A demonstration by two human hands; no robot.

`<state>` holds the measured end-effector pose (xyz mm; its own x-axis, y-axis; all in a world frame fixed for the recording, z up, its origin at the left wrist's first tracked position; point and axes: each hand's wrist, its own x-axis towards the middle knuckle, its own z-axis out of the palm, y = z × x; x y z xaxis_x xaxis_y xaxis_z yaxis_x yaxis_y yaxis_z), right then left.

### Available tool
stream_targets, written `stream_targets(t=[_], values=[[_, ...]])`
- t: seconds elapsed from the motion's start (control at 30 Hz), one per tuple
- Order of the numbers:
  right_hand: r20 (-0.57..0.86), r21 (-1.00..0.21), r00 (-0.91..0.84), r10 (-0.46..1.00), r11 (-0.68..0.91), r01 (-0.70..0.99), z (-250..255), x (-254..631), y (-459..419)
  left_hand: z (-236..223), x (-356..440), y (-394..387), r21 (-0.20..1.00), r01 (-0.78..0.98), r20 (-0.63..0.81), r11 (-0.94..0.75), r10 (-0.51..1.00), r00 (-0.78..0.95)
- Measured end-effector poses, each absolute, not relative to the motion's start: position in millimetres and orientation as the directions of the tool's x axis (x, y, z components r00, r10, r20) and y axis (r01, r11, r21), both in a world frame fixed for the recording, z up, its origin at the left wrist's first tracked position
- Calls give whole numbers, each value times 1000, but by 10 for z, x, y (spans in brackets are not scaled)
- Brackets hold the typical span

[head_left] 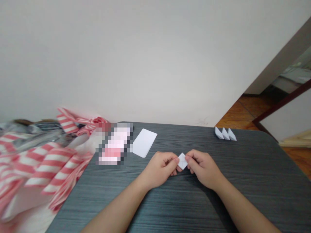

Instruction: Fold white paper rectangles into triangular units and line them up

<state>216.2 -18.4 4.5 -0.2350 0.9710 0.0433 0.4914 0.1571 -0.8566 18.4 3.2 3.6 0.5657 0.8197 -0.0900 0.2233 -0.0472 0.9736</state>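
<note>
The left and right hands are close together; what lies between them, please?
The head view shows a folded white paper between the left hand and right hand, held by both.

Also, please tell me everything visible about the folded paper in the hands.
The folded white paper is a small diamond with faint crease marks and one corner pointing forward. The left hand pinches its left corner, the right hand its right, over the dark tabletop; whether it touches the surface is unclear.

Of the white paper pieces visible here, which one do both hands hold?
The small white diamond-shaped folded paper, between the left hand and the right hand. The flat white rectangular paper and three pointed white folded papers are untouched.
</note>
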Motion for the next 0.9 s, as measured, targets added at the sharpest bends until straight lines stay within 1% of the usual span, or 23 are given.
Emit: stream_targets(t=[0.17, 0.3, 0.5, 0.63, 0.73, 0.9], values=[[56, -847, -254, 966, 180, 499, 81, 2139, -196, 31, 190, 23, 973, 230, -108, -33, 812, 574], [37, -865, -264, 964, 163, 474, 69, 2134, -196, 53, 187, 22, 969, 246, -127, -21, 814, 567], [38, -868, -263, 964, 162, 469, 34, 2150, -183, 77, 183, 33, 973, 229, -102, -25, 842, 529], [8, -870, -271, 962, 141, 472, 49, 2151, -187, 87, 193, 31, 976, 218, -104, -13, 849, 518], [-16, -876, -277, 961, 120, 467, 76, 2147, -191, 86, 198, 29, 977, 214, -104, -11, 847, 521], [-6, -869, -300, 954, 143, 473, 94, 2145, -190, 47, 195, 26, 985, 169, -115, 25, 829, 547]])
